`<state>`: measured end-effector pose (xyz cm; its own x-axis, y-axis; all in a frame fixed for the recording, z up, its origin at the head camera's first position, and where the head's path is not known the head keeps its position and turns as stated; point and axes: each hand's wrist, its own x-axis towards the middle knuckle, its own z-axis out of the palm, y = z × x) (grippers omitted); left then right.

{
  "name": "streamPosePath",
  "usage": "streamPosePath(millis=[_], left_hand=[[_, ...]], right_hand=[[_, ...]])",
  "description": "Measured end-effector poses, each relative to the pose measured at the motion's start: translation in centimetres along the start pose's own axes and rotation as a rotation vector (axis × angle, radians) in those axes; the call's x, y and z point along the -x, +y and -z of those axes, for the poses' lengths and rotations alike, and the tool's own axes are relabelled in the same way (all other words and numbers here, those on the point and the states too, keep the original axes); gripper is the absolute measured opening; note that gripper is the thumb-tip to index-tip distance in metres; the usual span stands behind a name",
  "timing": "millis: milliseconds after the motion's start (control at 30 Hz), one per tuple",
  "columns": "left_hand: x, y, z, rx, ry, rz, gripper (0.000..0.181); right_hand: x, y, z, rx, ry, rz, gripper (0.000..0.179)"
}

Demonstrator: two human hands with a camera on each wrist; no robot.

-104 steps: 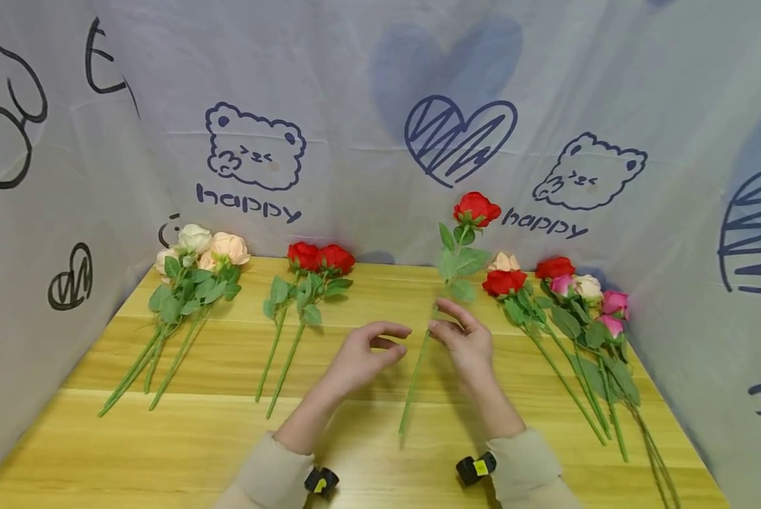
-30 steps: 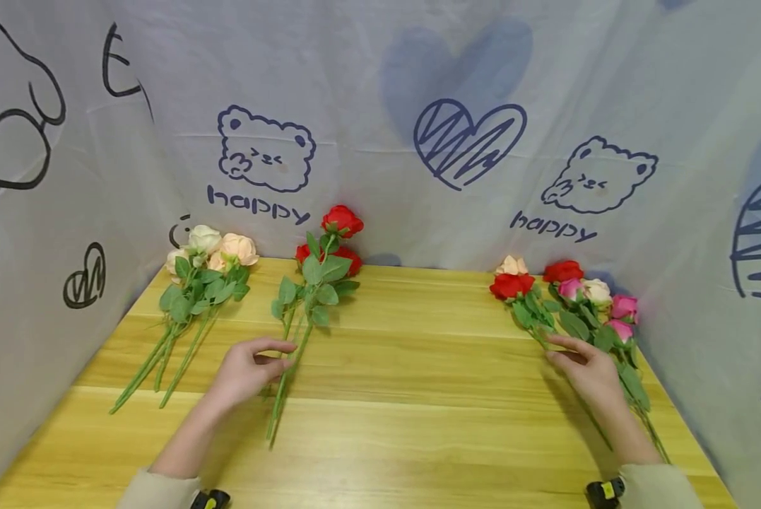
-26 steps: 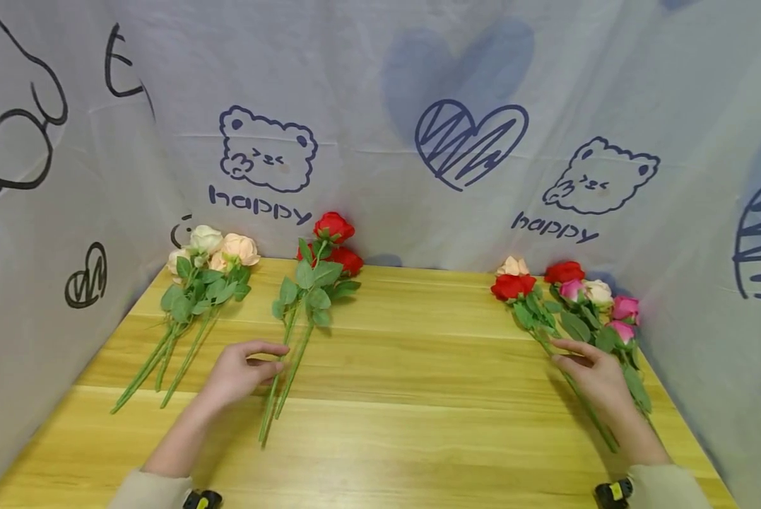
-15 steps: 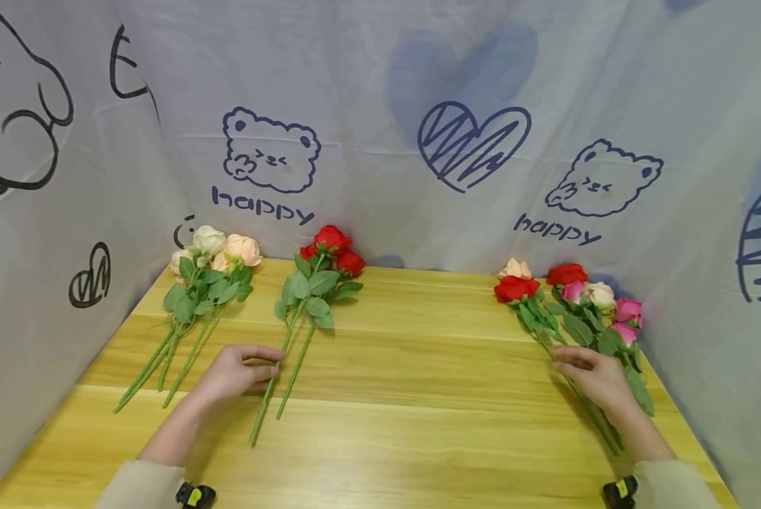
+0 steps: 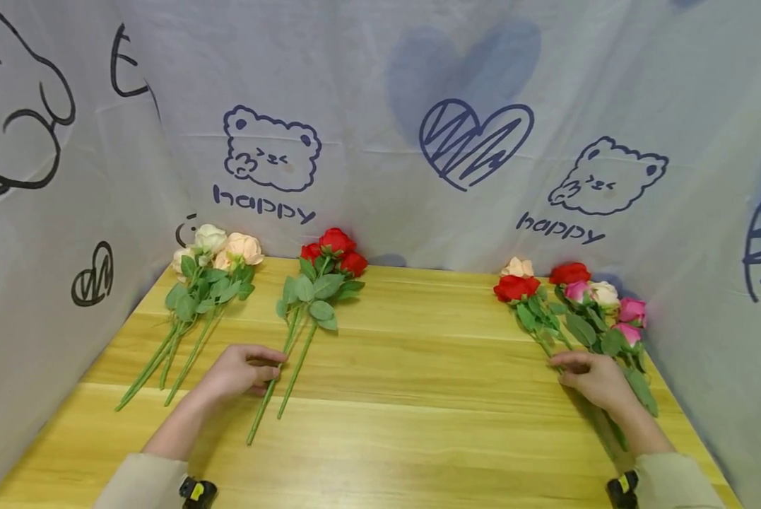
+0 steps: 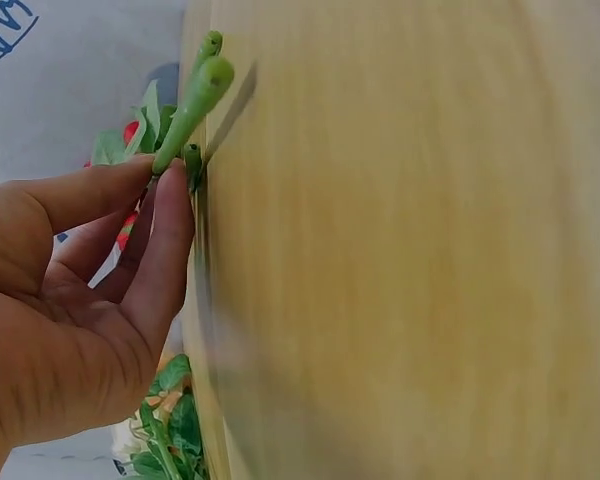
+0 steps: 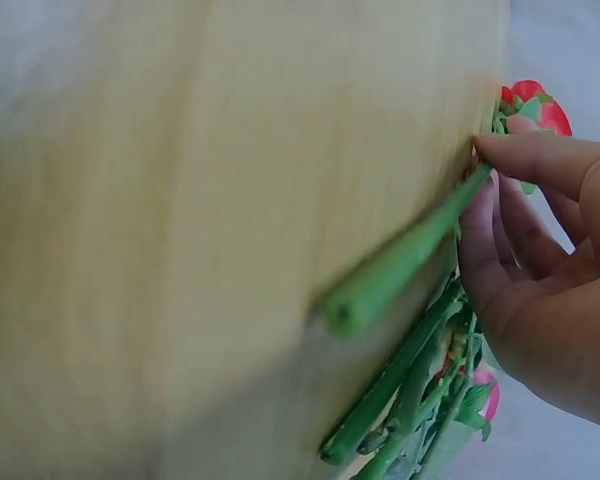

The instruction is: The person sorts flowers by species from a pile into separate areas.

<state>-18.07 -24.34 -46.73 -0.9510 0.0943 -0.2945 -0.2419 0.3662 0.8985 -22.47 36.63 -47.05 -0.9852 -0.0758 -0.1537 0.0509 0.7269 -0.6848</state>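
Note:
My left hand (image 5: 240, 371) pinches the stem of a red rose (image 5: 337, 241) between thumb and fingertips. Its bloom lies over two other red roses (image 5: 355, 264) on the table, in a group left of centre. In the left wrist view the pinched stem (image 6: 192, 115) points toward the camera. On the right, my right hand (image 5: 596, 382) pinches the stem of another red rose (image 5: 516, 288), low at the table. The right wrist view shows that stem (image 7: 400, 262) between thumb and fingers, with more stems (image 7: 390, 400) lying below it.
Cream and peach roses (image 5: 210, 238) lie together at the far left. At the right, a peach rose (image 5: 517, 267), pink roses (image 5: 632, 309), a cream rose (image 5: 604, 294) and another red rose (image 5: 569, 273) lie close around my right hand. A printed cloth (image 5: 380, 191) hangs behind the wooden table (image 5: 418, 367).
The red rose was upright at the centre in my right hand; my left hand has since carried it left and lowered it onto the red roses. My right hand has moved to the right-hand flowers.

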Motion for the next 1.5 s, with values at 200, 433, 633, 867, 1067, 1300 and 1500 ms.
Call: streamPosePath(millis=[200,433,633,867,1067,1300,1500], left_hand=[[-0.2,0.1,-0.3,0.008,0.004,0.008,0.032],[-0.2,0.4,-0.6,0.024,-0.003,0.006,0.032],[-0.2,0.6,-0.8,0.004,0.005,-0.005,0.033],[-0.1,0.8,-0.9,-0.027,0.042,-0.024,0.034],[0.3,2.1,-1.0,-0.045,0.124,-0.097,0.040],[-0.1,5.0,-3.2,0.088,0.249,-0.216,0.038],[-1.1,7.3,-6.5,0.185,0.271,-0.312,0.033]], right_hand=[[0.0,-0.2,0.3,-0.062,-0.062,-0.042,0.038],[0.1,0.0,0.5,-0.138,-0.106,-0.069,0.041],[0.5,0.1,0.4,-0.155,-0.098,-0.064,0.043],[1.0,-0.5,0.3,-0.165,-0.081,-0.060,0.046],[1.3,-1.7,-0.4,-0.186,-0.009,-0.034,0.049],[1.2,-4.1,-2.1,-0.285,0.123,-0.023,0.051],[0.4,-6.9,-4.6,-0.552,0.248,-0.050,0.044]])
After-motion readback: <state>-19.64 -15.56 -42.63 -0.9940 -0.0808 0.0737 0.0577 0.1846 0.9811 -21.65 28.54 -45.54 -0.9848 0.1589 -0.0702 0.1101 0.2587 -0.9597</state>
